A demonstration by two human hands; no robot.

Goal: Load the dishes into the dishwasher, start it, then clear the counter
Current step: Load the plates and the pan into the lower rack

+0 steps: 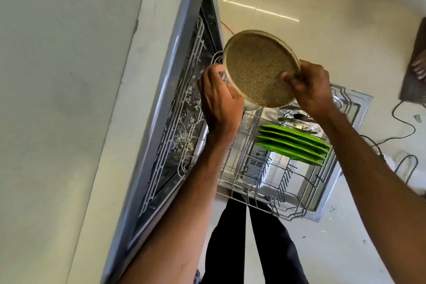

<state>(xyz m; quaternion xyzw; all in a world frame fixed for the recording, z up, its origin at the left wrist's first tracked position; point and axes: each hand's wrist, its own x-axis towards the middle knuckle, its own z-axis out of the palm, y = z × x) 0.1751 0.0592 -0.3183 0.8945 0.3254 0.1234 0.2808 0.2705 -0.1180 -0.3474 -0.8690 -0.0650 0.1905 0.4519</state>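
A round speckled tan plate (259,69) is held tilted above the pulled-out lower rack (290,203) of the open dishwasher. My right hand (306,86) pinches its right rim. My left hand (219,97) is closed at the plate's left edge, against the end of the upper rack (184,104); what it grips is partly hidden. Several green plates (295,143) stand on edge in the lower rack, with a glass lid (299,122) behind them.
The counter top (57,76) fills the left. The open dishwasher door (355,104) lies under the lower rack. Cables (401,122) trail over the shiny floor on the right. My legs in dark trousers (251,244) stand below the rack.
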